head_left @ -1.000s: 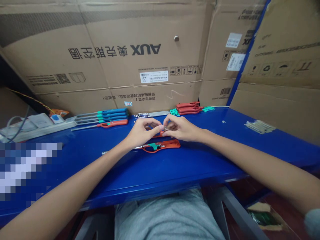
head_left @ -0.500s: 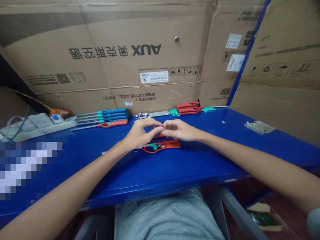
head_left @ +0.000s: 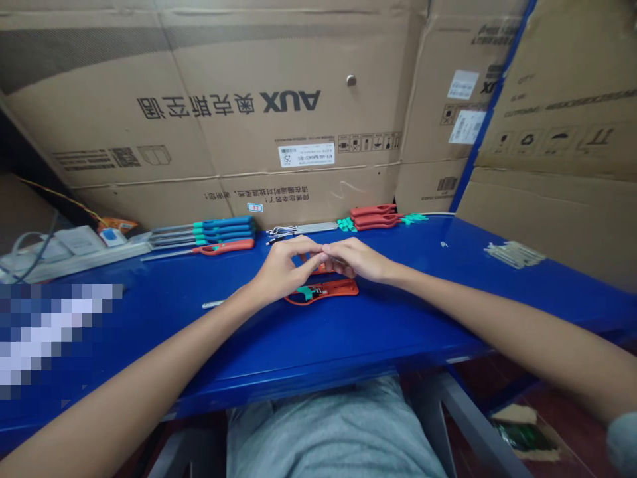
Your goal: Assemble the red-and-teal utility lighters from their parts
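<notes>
My left hand (head_left: 283, 269) and my right hand (head_left: 365, 259) meet over the table with bent fingers, their fingertips pinched together. Whatever lies between the fingertips is too small or too covered to make out. An orange piece (head_left: 326, 268) shows just below the fingers, mostly hidden; I cannot tell whether it is held. Nearer to me lies an opened orange stick-lighter handle (head_left: 341, 288), with a teal trigger (head_left: 306, 292) and a dark part inside. To its left, a metal tube end (head_left: 213, 305) sticks out from behind my left wrist.
Blue stick lighters (head_left: 226, 228) are stacked at the back left, an orange one (head_left: 231, 246) before them. Metal tubes (head_left: 318, 227), teal pieces (head_left: 347, 224) and red handles (head_left: 375, 216) line the cardboard wall (head_left: 239, 53). Pale sticks (head_left: 515, 253) lie right, a power strip (head_left: 114, 251) left.
My right fingers have shifted slightly and now lie over the left fingertips. My left forearm has moved a little, showing more of the metal tube end. The lighter handle stays in place.
</notes>
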A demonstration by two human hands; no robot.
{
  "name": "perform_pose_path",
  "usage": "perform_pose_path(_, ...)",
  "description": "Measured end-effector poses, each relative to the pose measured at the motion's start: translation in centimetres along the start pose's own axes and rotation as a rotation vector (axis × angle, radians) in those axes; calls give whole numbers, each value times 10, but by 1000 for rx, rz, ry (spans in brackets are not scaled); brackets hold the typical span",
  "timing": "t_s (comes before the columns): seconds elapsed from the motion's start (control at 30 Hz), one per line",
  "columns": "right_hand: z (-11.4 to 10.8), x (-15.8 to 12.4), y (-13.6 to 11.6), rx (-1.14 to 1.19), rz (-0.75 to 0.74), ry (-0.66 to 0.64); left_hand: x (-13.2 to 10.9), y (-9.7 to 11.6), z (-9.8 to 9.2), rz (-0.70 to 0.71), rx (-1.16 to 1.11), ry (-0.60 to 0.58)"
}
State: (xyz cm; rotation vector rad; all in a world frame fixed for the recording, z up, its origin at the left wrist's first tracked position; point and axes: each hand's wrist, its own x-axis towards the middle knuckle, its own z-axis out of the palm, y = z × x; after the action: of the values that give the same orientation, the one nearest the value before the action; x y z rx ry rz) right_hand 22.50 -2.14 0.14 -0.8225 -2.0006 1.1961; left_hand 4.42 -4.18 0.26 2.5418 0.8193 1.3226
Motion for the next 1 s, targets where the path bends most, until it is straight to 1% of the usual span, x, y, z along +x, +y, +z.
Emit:
perform_pose_path(0.1, 0, 0, -2, 38, 15, 18, 0, -1, 0, -26, -3, 4)
perform_pose_path(0.2, -1, 2, -2, 100, 72, 33, 0, -2, -1, -47, 9, 10)
perform_pose_path(0.33, -3, 4, 1, 216, 117, 93, -1, -4, 0, -97, 54, 10)
perform_pose_path(0.43, -5, 6, 1, 327, 192, 133, -2, -7, 0, -118, 109, -3)
perform_pose_path(0.5, -7, 7, 0, 413, 254, 133, -3, -10, -1, -97, 159, -12)
perform_pose_path(0.57, -9, 7, -1, 490, 302, 116, -4, -14, -2, -37, 219, -50)
perform_pose_path(0.7, -13, 7, -3, 555, 332, 117, -6, -19, -4, 58, 318, -145)
perform_pose_path(0.83, -13, 7, -3, 563, 329, 132, -6, -19, -4, 76, 343, -164)
perform_pose_path(1.0, -13, 7, -5, 571, 319, 135, -5, -17, -4, 65, 342, -179)
